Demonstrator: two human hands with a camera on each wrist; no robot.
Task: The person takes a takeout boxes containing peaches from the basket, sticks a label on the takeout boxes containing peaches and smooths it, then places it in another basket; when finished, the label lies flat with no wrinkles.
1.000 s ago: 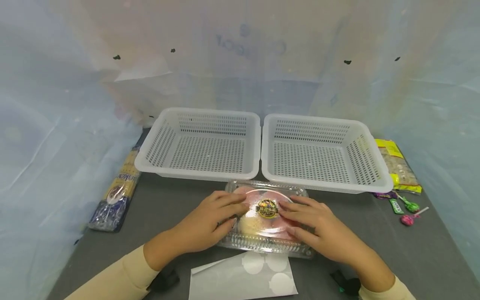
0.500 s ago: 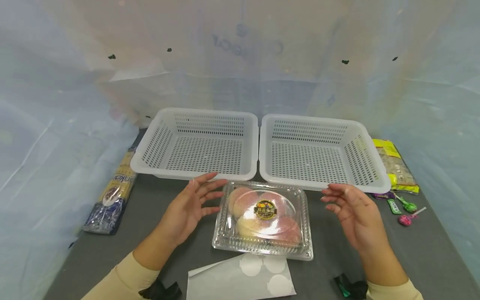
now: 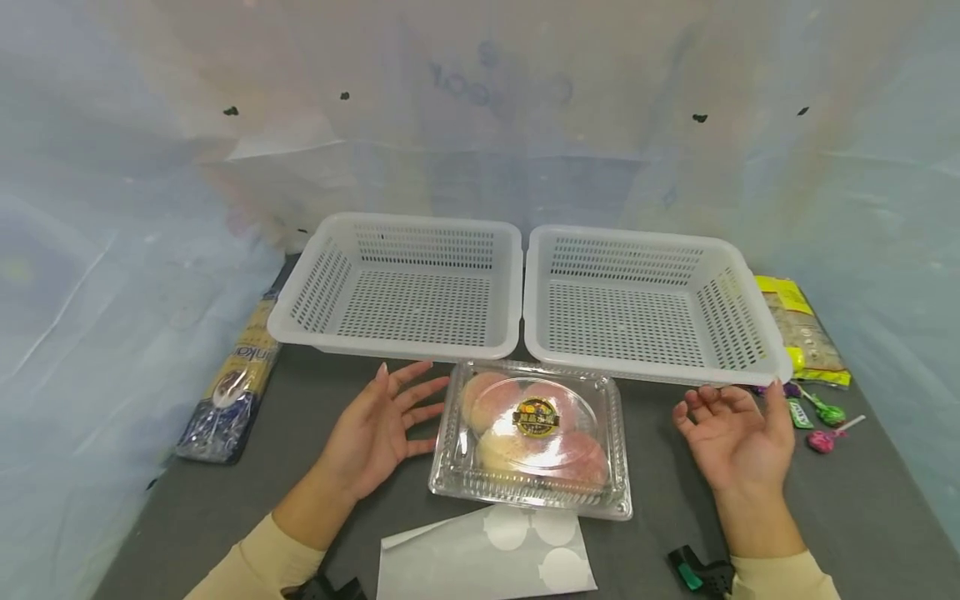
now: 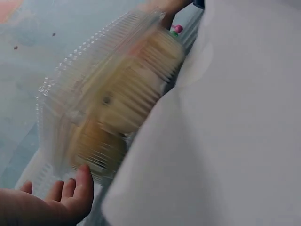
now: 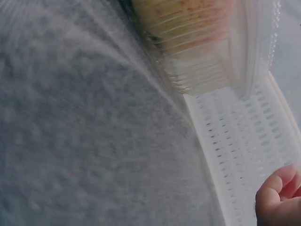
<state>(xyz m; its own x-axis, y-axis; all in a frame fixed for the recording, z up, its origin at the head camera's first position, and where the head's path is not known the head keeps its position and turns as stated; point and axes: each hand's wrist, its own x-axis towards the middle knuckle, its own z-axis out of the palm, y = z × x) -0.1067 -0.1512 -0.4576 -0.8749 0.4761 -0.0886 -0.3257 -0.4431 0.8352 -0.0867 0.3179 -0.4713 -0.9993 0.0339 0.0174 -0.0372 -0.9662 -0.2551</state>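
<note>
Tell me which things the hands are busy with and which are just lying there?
In hand:
clear clamshell box of buns, lying between the open left hand and right hand, neither touching it.

Lying about:
two white baskets
spaghetti packet
yellow snack bag
lollipops
sticker sheet

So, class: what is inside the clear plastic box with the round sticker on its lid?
Inside the clear plastic box, pink and cream round buns show through the lid. The round sticker covers part of them, so their exact number is unclear.
</note>
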